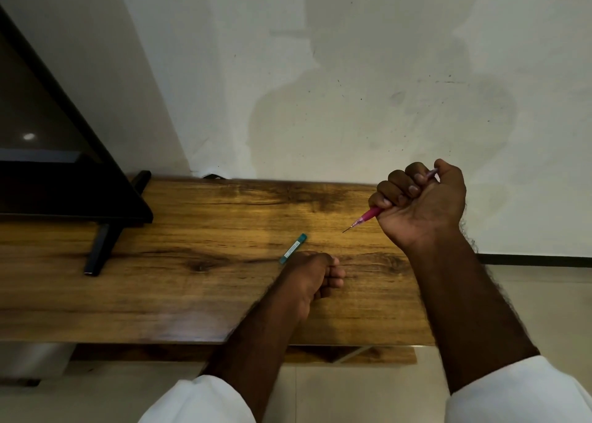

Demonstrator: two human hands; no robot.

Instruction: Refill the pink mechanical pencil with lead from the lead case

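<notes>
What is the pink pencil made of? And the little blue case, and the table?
Pink pencil: looks like see-through plastic with a thin metal tip. Lead case: probably glossy teal plastic with a paper label. Table: wood or wood-look laminate, showing grain and dark knots under a slight sheen.

Two hands [419, 198], one pink pencil [371, 213], one teal lead case [293, 249], one monitor [57, 153].

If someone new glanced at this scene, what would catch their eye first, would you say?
Most likely the right hand, raised above the wooden table at the right, fisted around the pink mechanical pencil with its tip pointing down-left. Next, the teal lead case lying mid-table, beside the curled left hand.
</notes>
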